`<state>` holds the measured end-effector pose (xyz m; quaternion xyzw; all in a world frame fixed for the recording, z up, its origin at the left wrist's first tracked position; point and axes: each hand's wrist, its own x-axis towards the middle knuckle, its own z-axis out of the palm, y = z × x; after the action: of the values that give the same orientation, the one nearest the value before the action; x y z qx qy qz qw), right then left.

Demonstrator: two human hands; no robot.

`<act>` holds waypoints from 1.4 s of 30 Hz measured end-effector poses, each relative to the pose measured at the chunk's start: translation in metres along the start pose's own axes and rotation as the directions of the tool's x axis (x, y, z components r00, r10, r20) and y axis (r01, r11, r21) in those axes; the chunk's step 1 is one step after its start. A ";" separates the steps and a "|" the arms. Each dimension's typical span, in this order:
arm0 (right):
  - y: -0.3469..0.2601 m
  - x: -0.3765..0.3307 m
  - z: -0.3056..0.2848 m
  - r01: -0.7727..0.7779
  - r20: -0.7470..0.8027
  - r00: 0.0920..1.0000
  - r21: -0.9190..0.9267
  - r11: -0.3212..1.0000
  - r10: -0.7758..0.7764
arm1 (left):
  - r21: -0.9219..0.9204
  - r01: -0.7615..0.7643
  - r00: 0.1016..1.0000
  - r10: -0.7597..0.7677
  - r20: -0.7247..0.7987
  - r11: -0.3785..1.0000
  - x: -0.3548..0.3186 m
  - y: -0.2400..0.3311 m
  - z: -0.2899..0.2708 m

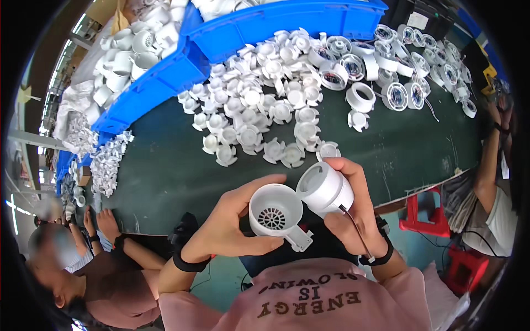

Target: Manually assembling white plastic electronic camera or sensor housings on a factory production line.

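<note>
My left hand [234,218] is closed around a white plastic fan housing [276,199], a cup with a round slotted grille at its bottom and a short hinge-like arm at its lower right. Its open mouth faces up. In my right hand [353,209] is a white cylindrical motor unit [327,190], tilted toward the housing, with a dark cable [356,230] hanging from it to a small plug. The two parts sit side by side, almost touching. Just beyond them lies a loose white finned piece [328,150].
White finned pieces [248,135] are heaped across the dark green table [160,176]. Round white units with wires [396,96] lie at the far right. Blue bins [287,25] of white parts line the back. People sit on both sides; red stools [425,215] stand at right.
</note>
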<state>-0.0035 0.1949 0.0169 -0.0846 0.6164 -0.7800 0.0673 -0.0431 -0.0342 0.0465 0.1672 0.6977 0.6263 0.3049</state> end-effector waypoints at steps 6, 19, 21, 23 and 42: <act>-0.005 -0.002 -0.013 0.189 0.171 0.973 -0.203 0.961 -0.155 | -0.212 0.029 0.998 -0.041 -0.054 0.977 -0.007 -0.025 0.019; 0.008 -0.003 0.002 0.339 0.297 0.929 -0.445 0.829 -0.220 | -0.221 0.087 0.938 -0.155 -0.312 0.971 -0.010 -0.030 0.043; 0.013 -0.003 0.003 0.358 0.301 0.924 -0.464 0.810 -0.236 | -0.206 0.111 0.916 -0.181 -0.358 0.972 -0.009 -0.032 0.044; 0.017 -0.004 0.004 0.377 0.304 0.919 -0.484 0.789 -0.252 | -0.194 0.123 0.910 -0.188 -0.368 0.973 -0.010 -0.035 0.045; -0.001 -0.005 0.008 0.324 0.254 0.944 -0.605 0.727 -0.209 | 0.269 -0.206 0.737 0.330 -0.589 0.941 -0.002 -0.044 0.078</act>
<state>0.0027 0.1883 0.0197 -0.2558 0.8178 -0.5148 -0.0265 0.0147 0.0178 0.0020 0.0762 0.7826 0.6154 -0.0552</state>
